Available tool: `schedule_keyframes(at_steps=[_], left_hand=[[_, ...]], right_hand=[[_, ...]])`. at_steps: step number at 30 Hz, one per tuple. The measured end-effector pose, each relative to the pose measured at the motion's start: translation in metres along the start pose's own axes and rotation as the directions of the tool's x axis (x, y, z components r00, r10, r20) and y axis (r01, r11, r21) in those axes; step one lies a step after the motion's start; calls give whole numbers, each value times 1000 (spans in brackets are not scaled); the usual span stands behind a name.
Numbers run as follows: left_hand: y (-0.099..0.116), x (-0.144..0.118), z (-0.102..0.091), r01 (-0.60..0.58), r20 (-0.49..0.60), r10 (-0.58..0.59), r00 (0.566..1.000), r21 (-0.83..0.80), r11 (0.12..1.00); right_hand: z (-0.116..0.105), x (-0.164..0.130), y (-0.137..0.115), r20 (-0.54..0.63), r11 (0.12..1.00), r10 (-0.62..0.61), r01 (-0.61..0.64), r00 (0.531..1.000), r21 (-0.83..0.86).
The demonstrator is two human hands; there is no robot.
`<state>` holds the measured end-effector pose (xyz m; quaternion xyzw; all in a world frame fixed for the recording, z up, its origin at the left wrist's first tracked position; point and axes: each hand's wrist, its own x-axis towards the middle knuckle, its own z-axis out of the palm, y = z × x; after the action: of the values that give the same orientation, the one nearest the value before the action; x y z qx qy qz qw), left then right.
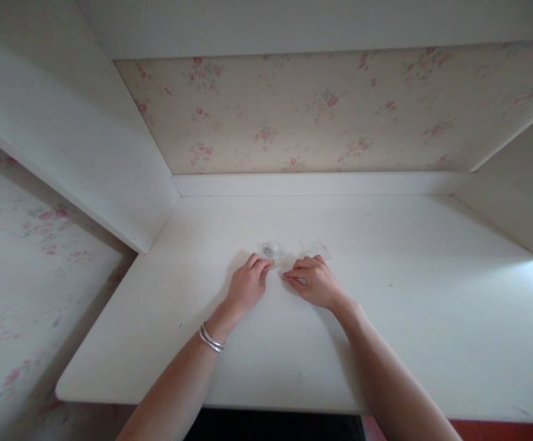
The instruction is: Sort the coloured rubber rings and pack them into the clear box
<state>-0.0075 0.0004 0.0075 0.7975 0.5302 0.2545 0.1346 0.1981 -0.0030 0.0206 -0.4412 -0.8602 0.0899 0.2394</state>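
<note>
Two small clear packets (272,250) are lying on the white worktop (386,318) — left hand (247,285) and right hand (315,282) are pinching a third (286,264) between them.

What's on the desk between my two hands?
Head view: between left hand and right hand lies a small clear packet on the white desk.

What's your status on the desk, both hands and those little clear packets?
Left hand fingertips on the clear packet with a dark piece inside. Right hand pinching something small, too small to tell. Second clear packet beside it.
</note>
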Motion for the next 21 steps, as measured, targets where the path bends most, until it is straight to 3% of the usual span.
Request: schedule_keyframes(at_steps=[7, 14, 21], left_hand=[[0, -3, 0, 1, -2, -1, 1000, -11, 1000], [4, -4, -3, -15, -25, 16, 1000, 31, 999], [23, -7, -2, -194, 4, 195, 981, 91, 977]], right_hand=[[2, 0, 2, -125, 998, 45, -38, 991, 56], [8, 4, 3, -377, 981, 186, -152, 907, 120], [21, 7, 2, -291, 980, 186, -156, 938, 123]])
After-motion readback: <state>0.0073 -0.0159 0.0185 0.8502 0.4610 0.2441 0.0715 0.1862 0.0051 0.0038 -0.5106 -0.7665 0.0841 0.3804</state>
